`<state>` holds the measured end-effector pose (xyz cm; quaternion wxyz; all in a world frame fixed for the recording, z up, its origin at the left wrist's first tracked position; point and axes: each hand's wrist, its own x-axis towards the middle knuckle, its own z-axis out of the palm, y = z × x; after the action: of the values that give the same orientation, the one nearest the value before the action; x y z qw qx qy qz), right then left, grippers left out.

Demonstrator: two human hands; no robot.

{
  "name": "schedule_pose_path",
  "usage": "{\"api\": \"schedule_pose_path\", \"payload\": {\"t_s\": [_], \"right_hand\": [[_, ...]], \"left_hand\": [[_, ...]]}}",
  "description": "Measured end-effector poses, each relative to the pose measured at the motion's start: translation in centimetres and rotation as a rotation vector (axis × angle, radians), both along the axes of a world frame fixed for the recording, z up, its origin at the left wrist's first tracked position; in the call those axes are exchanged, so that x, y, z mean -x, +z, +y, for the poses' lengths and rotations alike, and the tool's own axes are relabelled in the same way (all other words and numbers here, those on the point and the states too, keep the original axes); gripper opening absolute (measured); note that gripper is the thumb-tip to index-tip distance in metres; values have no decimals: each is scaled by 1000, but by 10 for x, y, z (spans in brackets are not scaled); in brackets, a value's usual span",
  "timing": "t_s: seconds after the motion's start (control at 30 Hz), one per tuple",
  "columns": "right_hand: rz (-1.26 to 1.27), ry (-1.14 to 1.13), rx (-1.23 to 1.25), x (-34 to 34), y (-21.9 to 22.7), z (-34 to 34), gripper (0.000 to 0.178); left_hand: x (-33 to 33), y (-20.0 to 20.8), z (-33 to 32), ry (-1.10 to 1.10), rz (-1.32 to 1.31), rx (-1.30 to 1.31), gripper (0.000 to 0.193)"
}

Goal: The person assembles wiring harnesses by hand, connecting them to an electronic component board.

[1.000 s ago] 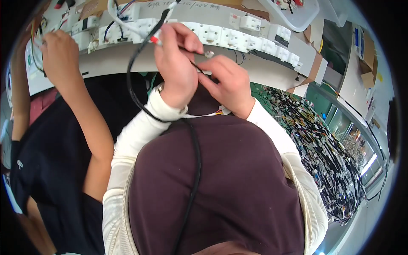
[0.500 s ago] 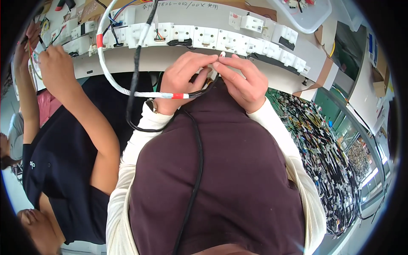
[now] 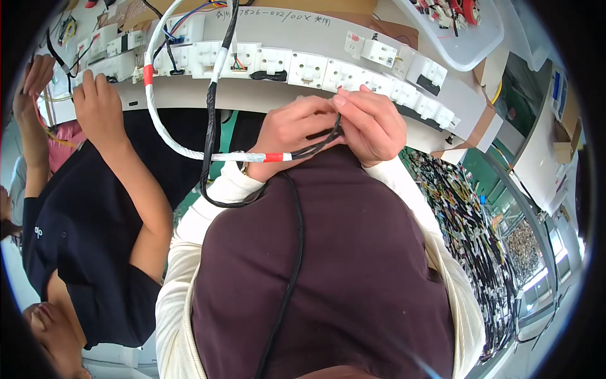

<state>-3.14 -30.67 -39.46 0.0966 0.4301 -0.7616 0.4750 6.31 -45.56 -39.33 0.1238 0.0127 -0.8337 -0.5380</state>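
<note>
Near the edge of the bench, my left hand (image 3: pixel 297 129) and my right hand (image 3: pixel 375 123) meet fingertip to fingertip. Both are closed on the end of a wire harness, whose black wires (image 3: pixel 319 146) run up between them; a small red bit shows at the fingertips, the rest is hidden. From my left wrist the harness continues as a white-wrapped cable (image 3: pixel 189 151) with red bands, looping up to the bench. A black-wrapped cable (image 3: pixel 210 120) hangs beside it and bends at my left sleeve. One thin black cable (image 3: pixel 297 240) trails down my dark apron.
A row of white connector fixtures (image 3: pixel 308 68) lines the sloped board ahead. A clear bin (image 3: pixel 467 54) of parts stands at the far right. Bundled harnesses (image 3: pixel 467 240) hang on my right. At left, a co-worker's hand (image 3: pixel 98 107) works with wires.
Both hands have shifted slightly down and right, still together. The red-banded cable moved with them. The co-worker's hands have changed position slightly.
</note>
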Motion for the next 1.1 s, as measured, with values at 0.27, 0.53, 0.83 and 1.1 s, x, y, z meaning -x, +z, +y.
{"api": "schedule_pose_path", "payload": {"t_s": [0.27, 0.53, 0.83, 1.1], "right_hand": [[-55, 78, -9, -3, -2, 13, 38], [137, 152, -167, 5, -12, 9, 31], [-36, 165, -175, 6, -9, 10, 31], [-82, 239, -202, 20, -3, 7, 29]], "left_hand": [[1, -12, -14, -50, 162, 114, 27], [8, -33, -18, 235, 334, 267, 31], [4, -35, -14, 310, 242, 172, 28], [5, -17, -19, 272, 96, 123, 22]]}}
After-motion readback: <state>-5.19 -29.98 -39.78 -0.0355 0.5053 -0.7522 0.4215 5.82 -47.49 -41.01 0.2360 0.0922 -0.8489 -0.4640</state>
